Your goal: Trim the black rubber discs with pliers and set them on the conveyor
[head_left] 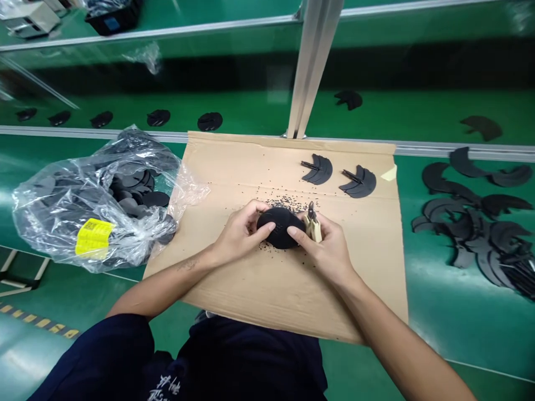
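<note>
- Centre of frame, over the cardboard (pixel 259 289): left hand (pixel 240 234) grips the black disc (pixel 281 227) by its edge.
- Right hand (pixel 328 250) clasps small cutters (pixel 312 223), forefinger resting on the disc.
- Looks like edge-trimming; a snip needs the cutter nose brought onto the rim.

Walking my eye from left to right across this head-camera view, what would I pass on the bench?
Clear plastic bag of black parts → left hand gripping the black oval part → cream-handled cutters → right hand holding them → pile of black crescent pieces.
</note>
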Available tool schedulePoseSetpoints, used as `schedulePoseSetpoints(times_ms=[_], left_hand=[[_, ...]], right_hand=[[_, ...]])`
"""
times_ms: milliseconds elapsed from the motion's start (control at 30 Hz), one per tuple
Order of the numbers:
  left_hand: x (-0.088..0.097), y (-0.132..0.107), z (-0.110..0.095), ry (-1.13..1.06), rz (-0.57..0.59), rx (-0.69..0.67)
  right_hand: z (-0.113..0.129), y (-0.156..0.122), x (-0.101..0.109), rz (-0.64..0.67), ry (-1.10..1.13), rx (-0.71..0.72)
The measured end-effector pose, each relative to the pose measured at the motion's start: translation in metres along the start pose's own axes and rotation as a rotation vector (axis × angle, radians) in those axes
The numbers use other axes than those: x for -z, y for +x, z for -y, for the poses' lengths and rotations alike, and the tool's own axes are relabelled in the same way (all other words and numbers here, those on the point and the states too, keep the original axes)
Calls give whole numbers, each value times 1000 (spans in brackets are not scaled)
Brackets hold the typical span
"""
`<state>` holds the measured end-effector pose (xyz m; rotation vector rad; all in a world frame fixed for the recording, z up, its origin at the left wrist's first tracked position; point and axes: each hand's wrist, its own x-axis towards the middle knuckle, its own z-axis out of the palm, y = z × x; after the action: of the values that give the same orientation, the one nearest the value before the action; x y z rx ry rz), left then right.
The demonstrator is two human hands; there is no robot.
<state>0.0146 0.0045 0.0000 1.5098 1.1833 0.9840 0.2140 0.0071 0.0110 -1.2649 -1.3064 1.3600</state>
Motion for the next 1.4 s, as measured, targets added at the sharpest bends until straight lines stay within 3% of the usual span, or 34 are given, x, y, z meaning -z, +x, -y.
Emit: schedulePoseSetpoints(times_ms=[200, 367, 667, 767, 900, 1067, 1400], left_hand=[[1, -4, 6, 17, 70, -110], [2, -7, 6, 38, 39, -173], [7, -8, -3, 249, 94, -376], [6, -10, -2, 244, 98, -349], [6, -9, -2, 128, 11, -229], [9, -5, -3, 84, -28, -325], [14, -4, -6, 152, 56, -396]], right_hand=[[0, -4, -4, 5, -42, 16], [0, -5, -5, -4, -92, 39], [5, -4, -3, 28, -178, 124], [4, -5, -3, 44, -173, 166], [2, -6, -2, 50, -180, 225], [1, -6, -2, 77, -239, 352], [-5, -7, -3, 95, -301, 577]])
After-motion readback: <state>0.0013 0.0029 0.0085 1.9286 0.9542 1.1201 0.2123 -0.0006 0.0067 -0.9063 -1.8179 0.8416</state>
